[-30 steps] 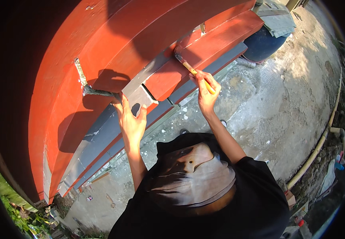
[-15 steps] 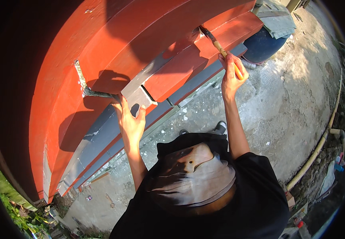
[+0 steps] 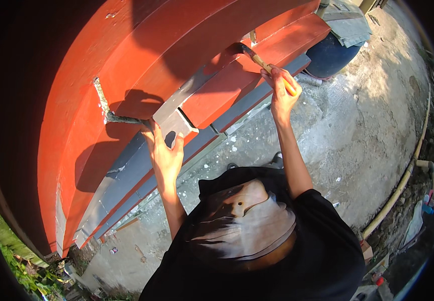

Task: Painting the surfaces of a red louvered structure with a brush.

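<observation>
My right hand is closed round the yellow-orange handle of a paintbrush. The brush slants up and left, its dark bristle end against the red face just above a red ledge. Red smears show on that hand's fingers. My left hand is spread at the bare grey end of the ledge, thumb apart from the fingers, holding nothing that I can see. Its fingertips touch the ledge's left corner. Between the two hands, part of the inner ledge surface is still grey, beside the red paint.
A rough grey-white L-shaped crack marks the red wall. Below run grey steps. At the upper right stands a dark blue rounded container with a grey-green cover. A pipe edges the concrete floor.
My right hand has moved a little left and down, taking the brush tip leftward along the ledge's inner edge. My left hand has stayed in place.
</observation>
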The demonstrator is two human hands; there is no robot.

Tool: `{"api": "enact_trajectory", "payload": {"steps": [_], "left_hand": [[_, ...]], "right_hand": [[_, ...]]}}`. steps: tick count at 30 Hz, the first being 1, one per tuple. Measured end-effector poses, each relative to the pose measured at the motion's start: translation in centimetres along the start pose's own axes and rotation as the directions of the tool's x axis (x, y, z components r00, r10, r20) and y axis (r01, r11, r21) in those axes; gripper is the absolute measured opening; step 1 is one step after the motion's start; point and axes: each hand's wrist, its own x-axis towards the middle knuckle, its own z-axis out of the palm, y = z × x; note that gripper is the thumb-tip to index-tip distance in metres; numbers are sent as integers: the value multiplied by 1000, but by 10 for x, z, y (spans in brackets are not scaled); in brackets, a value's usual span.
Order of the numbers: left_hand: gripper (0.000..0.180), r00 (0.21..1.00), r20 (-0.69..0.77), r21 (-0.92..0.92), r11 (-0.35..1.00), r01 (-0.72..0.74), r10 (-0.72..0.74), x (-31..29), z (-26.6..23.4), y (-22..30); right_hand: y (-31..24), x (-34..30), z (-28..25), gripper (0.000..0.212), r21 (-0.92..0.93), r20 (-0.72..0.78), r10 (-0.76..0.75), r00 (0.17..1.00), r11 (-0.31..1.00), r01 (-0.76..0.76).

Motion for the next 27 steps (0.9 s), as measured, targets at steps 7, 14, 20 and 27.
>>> {"api": "enact_trajectory", "payload": {"steps": [7,14,20,27], "left_hand": [[82,999,46,23,999,23,-24,-1,0,-7],[84,999,37,31,1000,-3,2,-1,-2,-10],[86,999,42,-33,999,-13,15,1,-2,-5],[84,999,43,28,1000,-7,5,-1,1,-11]], "right_hand": [[1,-11,6,22,-79,-233,-219,947,975,206],[-1,-55,22,17,-137,57,-13,998,990,21],[-9,-27,37,17,-159,-212,-197,957,973,165],[-8,-52,31,20,-86,-80,-91,993,993,84]]}}
